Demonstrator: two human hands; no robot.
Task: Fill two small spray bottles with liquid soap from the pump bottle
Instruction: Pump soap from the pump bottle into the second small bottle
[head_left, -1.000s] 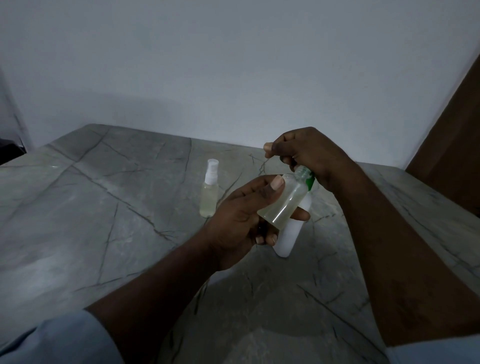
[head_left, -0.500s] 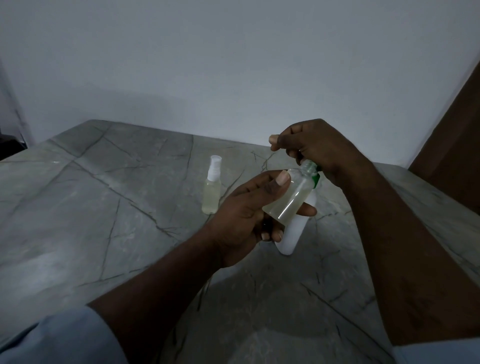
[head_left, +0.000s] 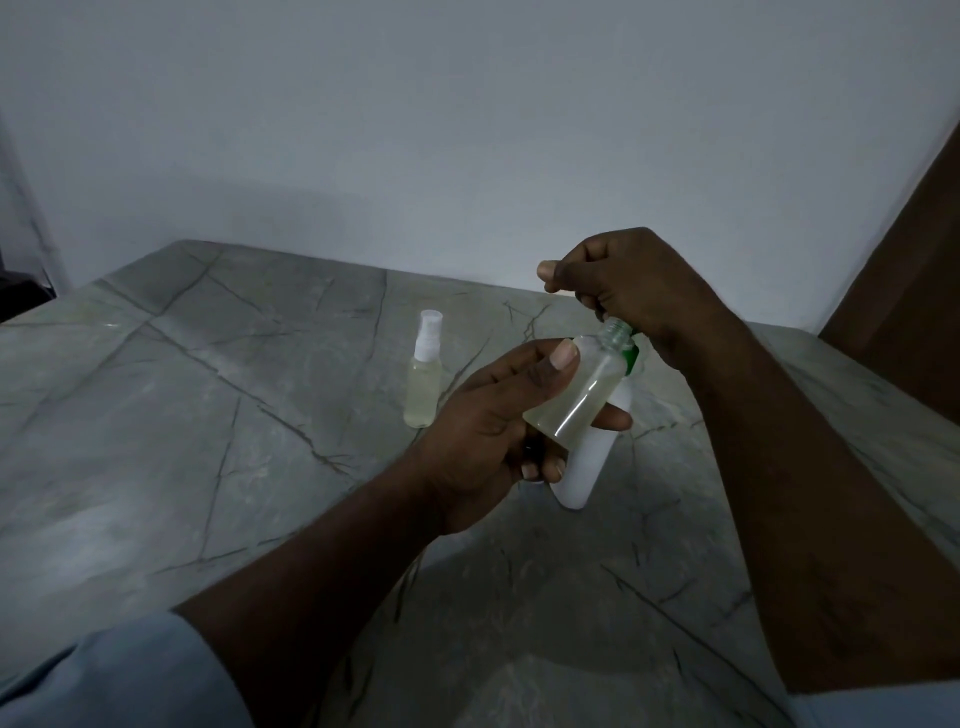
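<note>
My left hand (head_left: 498, 431) grips a small clear spray bottle (head_left: 582, 400), tilted with its open threaded neck up and to the right; pale yellowish liquid fills its lower part. Right behind it stands the white pump bottle (head_left: 584, 467) with a green collar, mostly hidden. My right hand (head_left: 623, 291) is curled over the pump bottle's top, just above the small bottle's open neck; the pump head itself is hidden under it. A second small spray bottle (head_left: 425, 376), capped with a white sprayer and holding pale liquid, stands upright on the table to the left.
The grey marble-patterned table (head_left: 208, 415) reaches to a plain white wall behind. A brown door or panel (head_left: 914, 291) rises at the right edge. Light blue sleeves show at the bottom corners.
Both hands and the held bottle sit slightly higher in view than a second ago. The small bottle stays tilted under my right hand; the capped bottle has not moved.
</note>
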